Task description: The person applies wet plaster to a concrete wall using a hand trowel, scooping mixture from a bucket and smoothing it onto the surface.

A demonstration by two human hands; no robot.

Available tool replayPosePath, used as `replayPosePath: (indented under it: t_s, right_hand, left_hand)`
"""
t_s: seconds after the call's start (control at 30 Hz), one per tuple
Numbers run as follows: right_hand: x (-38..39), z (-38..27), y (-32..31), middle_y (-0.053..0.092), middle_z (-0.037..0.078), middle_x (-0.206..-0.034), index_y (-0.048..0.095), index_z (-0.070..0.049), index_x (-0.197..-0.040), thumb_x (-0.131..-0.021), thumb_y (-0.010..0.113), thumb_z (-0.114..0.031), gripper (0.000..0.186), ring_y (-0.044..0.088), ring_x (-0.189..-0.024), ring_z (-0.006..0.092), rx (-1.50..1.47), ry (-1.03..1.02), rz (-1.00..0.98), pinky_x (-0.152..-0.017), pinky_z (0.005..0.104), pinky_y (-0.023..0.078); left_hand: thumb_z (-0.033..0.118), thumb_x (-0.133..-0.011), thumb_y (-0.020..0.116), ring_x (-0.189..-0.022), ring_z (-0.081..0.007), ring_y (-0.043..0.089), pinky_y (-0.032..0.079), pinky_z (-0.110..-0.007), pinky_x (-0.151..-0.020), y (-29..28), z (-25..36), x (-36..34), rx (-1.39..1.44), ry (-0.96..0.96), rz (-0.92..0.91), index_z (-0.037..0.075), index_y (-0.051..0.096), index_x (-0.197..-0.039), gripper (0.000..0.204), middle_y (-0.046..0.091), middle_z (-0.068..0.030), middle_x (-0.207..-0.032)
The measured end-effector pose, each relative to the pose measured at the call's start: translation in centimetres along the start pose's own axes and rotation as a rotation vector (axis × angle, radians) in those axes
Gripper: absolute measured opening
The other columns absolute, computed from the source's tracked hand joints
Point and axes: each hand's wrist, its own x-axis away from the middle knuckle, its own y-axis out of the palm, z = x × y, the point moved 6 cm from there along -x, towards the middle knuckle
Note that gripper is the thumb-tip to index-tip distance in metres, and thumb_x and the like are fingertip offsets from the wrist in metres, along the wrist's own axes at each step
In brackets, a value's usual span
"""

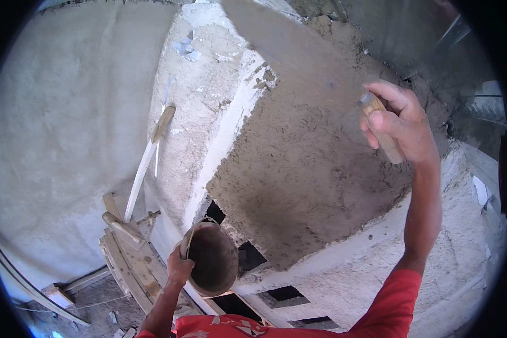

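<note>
A round mortar pan (211, 259), its dark inside showing no clear filling, is gripped at its rim by the left hand (178, 266). Above and between the hands, wet grey plaster (298, 180) covers the wall. A wooden-handled trowel (321, 62) is clasped by the raised right hand (400, 124).

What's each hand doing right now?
Left hand: closed on the pan rim.
Right hand: closed around the trowel handle.

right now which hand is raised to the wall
The right hand, gripping a trowel handle up against the wet plaster; the left hand holds the pan low.
</note>
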Motion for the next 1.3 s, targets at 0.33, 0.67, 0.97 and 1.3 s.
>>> replayPosePath:
  t_s: [0.33, 0.67, 0.97, 1.3]
  right_hand:
    - [3.4, 13.1, -9.2, 0.059, 0.003, -0.079, 0.058, -0.003, -0.130, -0.096, 0.061, -0.031, 0.044, 0.056, -0.060, 0.0083, 0.182, 0.478, 0.578, -0.050, 0.0269, 0.048]
    - [16.4, 17.5, 8.3, 0.064, 0.006, -0.089, 0.058, -0.002, -0.128, -0.090, 0.069, -0.030, 0.049, 0.062, -0.066, 0.0109, 0.067, 1.003, -0.041, -0.059, 0.0297, 0.052]
    - [23.2, 20.8, 29.4, 0.065, 0.018, -0.101, 0.051, -0.002, -0.136, -0.085, 0.063, -0.015, 0.054, 0.067, -0.074, 0.0221, -0.136, 0.650, -0.731, -0.070, 0.0380, 0.055]
    - [24.1, 20.2, 36.3, 0.061, 0.023, -0.106, 0.055, -0.008, -0.133, -0.089, 0.056, -0.009, 0.044, 0.071, -0.087, 0.0340, 0.553, -0.107, -0.702, -0.068, 0.0431, 0.060]
  left_hand:
    - [0.006, -0.064, 0.063, -0.092, -0.0359, 0.069, 0.052, -0.041, -0.087, -1.4, -3.3, 2.3, 0.130, -0.108, 0.033, 0.003, 0.062, -0.128, 0.064, 0.070, -0.0215, -0.100]
    - [0.009, -0.068, 0.061, -0.099, -0.0303, 0.070, 0.052, -0.040, -0.089, -0.6, -2.8, 2.2, 0.098, 0.046, 0.040, 0.000, 0.059, -0.131, 0.063, 0.071, -0.0203, -0.104]
    - [-0.003, -0.066, 0.057, -0.090, -0.0142, 0.059, 0.048, -0.028, -0.083, 1.6, 2.9, 3.8, 0.276, 0.064, -0.026, -0.004, 0.060, -0.127, 0.061, 0.067, -0.0051, -0.100]
    - [0.001, -0.071, 0.058, -0.066, -0.0127, 0.056, 0.048, -0.030, -0.063, 3.7, 6.3, 3.5, 0.116, 0.136, -0.191, -0.002, 0.064, -0.121, 0.050, 0.061, -0.0048, -0.075]
